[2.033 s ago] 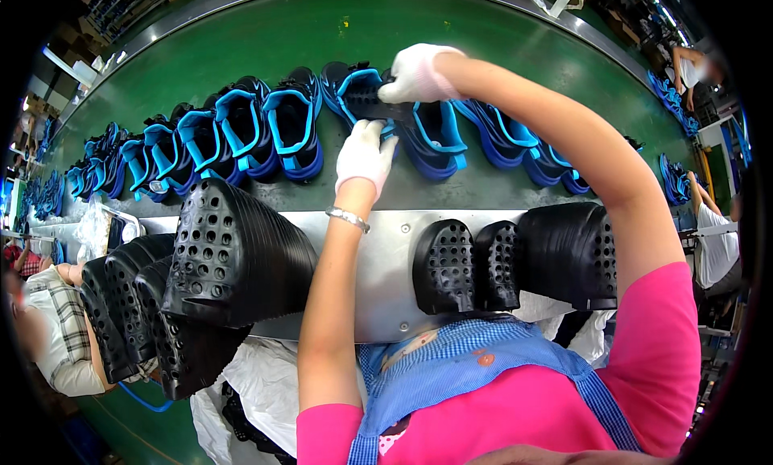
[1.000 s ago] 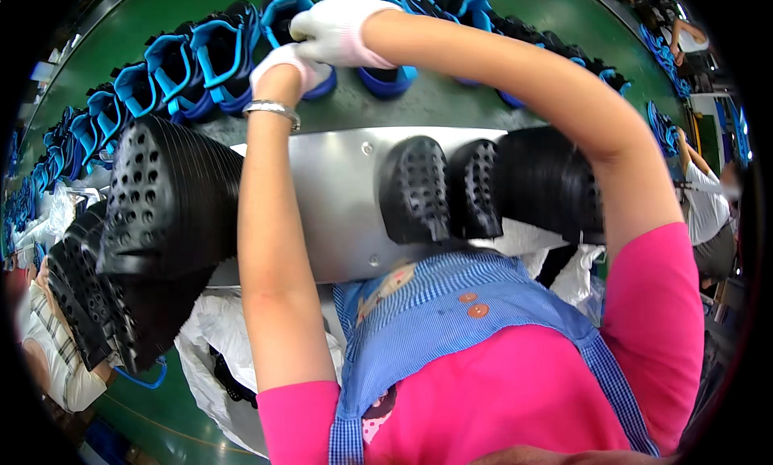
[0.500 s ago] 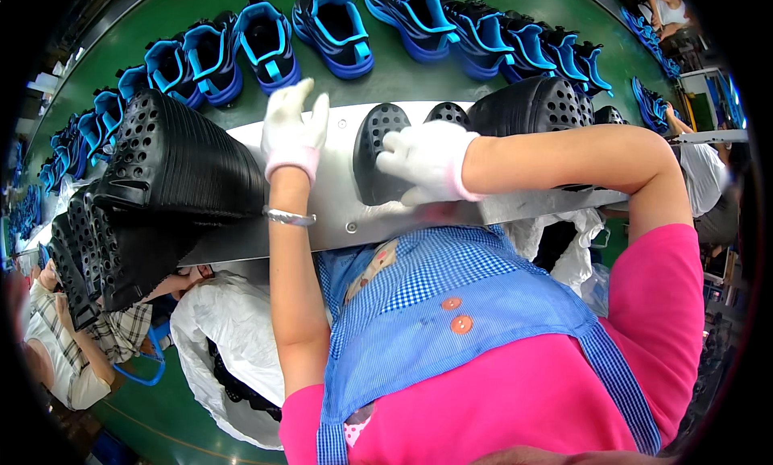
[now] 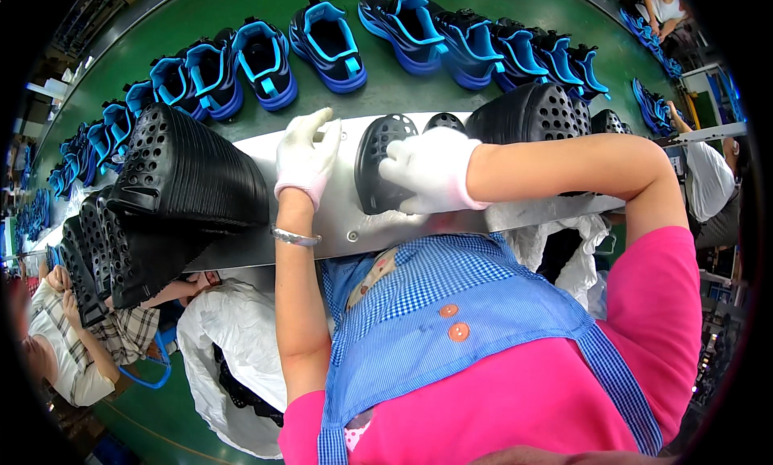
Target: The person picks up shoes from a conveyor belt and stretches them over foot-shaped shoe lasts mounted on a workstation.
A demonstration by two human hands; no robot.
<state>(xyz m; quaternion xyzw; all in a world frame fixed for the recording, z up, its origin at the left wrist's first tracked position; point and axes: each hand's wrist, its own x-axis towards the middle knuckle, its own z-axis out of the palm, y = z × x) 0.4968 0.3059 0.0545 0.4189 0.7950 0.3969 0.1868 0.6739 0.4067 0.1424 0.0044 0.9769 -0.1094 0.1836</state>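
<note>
The green bench spreads beyond the far edge of the metal plate, and along it, past that edge, runs a curved row of black and blue shoes, most with their heels toward the plate; a blue checked apron lies against the plate's near edge; below the plate's left part an open white bag shows black pieces inside; on the plate's left end lies a thick stack of black insoles, their rounded, perforated fronts facing left and toward the wearer; on its right part sits another black stack, partly behind the right forearm; the gloved right hand is over the plate, right of its middle, its fingers laid across the black perforated insole there, though I cannot tell how tightly they grip it; the gloved left hand is above the plate, between the left stack and that insole, its fingers loosely curled and standing wide of the thumb; a silver bracelet circles the left wrist at the plate's near edge; a small round screw sits near that same edge, right of the bracelet.
</note>
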